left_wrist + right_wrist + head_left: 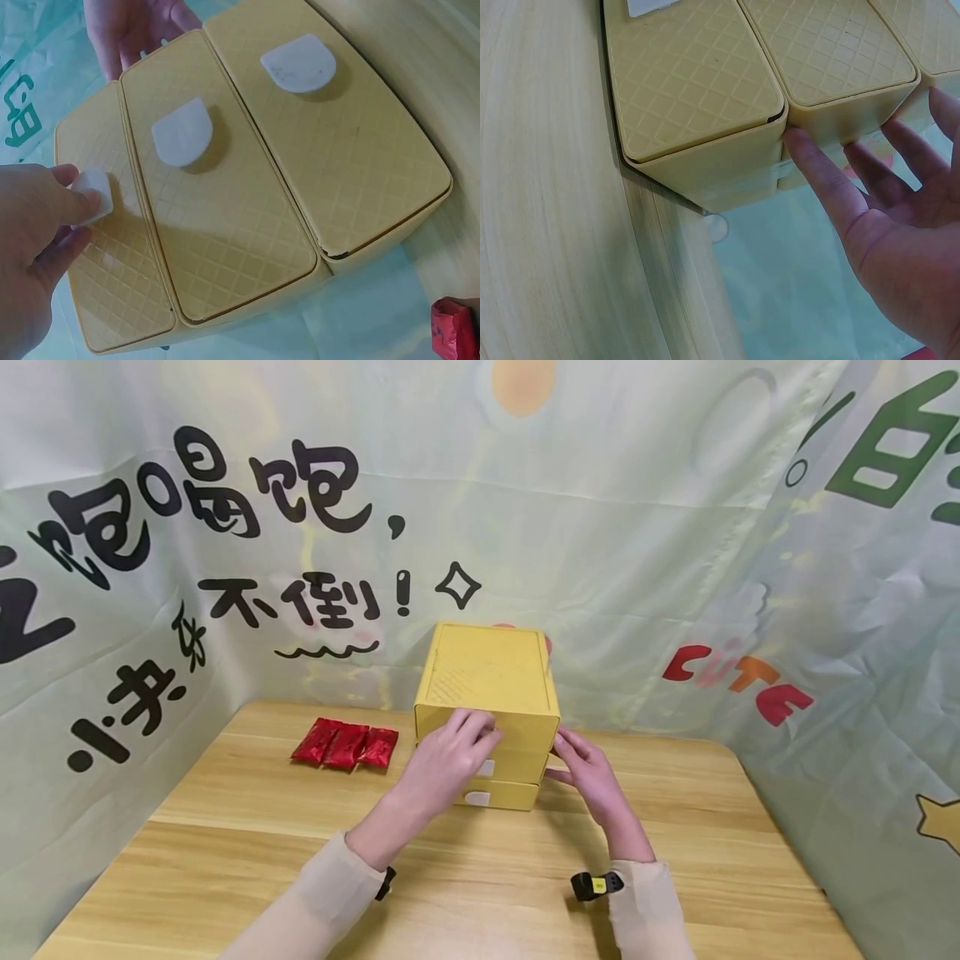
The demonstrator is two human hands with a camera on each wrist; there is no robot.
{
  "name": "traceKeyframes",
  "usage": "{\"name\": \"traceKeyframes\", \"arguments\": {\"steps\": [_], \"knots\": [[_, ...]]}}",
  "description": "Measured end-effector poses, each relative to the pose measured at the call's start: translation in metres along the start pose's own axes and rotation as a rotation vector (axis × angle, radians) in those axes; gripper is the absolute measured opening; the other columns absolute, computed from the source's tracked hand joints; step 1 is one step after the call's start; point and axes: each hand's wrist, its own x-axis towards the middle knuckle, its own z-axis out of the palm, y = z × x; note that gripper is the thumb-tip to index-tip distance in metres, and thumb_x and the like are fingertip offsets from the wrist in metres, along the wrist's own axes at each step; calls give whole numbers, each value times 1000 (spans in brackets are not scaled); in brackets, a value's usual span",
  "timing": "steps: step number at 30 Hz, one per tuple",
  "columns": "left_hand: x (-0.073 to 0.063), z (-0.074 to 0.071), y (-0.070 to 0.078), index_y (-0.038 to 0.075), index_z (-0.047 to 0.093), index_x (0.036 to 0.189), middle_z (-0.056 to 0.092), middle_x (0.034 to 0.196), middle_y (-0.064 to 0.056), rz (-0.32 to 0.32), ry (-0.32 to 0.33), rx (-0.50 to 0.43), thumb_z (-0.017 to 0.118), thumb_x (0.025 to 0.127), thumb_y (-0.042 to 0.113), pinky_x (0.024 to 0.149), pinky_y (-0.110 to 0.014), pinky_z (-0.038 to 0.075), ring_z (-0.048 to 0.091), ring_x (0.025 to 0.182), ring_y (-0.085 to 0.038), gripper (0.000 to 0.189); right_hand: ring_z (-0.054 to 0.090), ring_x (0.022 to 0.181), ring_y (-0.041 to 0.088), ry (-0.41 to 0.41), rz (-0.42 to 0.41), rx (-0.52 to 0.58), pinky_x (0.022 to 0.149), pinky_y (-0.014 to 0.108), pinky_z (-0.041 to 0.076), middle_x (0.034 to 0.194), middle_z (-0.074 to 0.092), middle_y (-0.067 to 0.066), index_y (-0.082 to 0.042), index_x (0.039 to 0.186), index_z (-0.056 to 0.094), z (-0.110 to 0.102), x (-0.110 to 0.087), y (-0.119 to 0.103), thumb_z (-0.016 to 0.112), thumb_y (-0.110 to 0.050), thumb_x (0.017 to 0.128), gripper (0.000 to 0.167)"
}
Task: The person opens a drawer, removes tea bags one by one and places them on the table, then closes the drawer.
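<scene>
A yellow cabinet of three stacked drawers (487, 668) stands on the table, its fronts patterned with a diamond grid. My left hand (453, 756) pinches the white pull tab (94, 196) of the top drawer between thumb and fingers. That drawer looks flush with the cabinet. Two more white tabs show on the middle drawer (232, 232) and the bottom drawer (352, 165). Against the cabinet's right side, my right hand (592, 777) rests with extended fingers (829, 180). The drawers' insides are hidden.
Left of the cabinet, three small red packets (347, 745) lie side by side on the wooden table (675, 827). A printed cloth (600, 527) hangs behind the table and along both sides.
</scene>
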Motion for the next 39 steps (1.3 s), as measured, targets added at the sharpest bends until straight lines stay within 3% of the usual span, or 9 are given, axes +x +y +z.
{"name": "traceKeyframes", "arguments": {"steps": [8,15,29,39], "knots": [[-1,-1,-1,5,76,112,66,114,-9,57,12,63,74,92,-4,84,-29,58,63,103,-25,22,50,137,33,3,-3,5,96,40,59,155,47,21,0,155,45,0,1,-1,52,-34,110,57],[-11,2,-1,9,77,115,68,116,-6,153,47,148,64,96,2,78,-30,56,66,104,-22,24,50,137,34,-1,0,9,96,42,59,155,48,21,0,154,45,-1,0,-1,54,-35,109,57],[-26,19,12,15,75,113,64,112,0,243,-126,232,55,101,8,76,-26,51,60,99,-18,25,51,135,32,-5,3,9,96,42,59,154,48,21,-1,155,45,0,0,0,54,-35,109,58],[-30,28,14,10,75,116,61,114,-6,218,-225,262,56,99,3,78,-22,53,55,98,-21,27,51,136,33,-3,2,10,96,42,59,154,48,20,-1,155,45,0,0,-1,53,-34,110,56]]}}
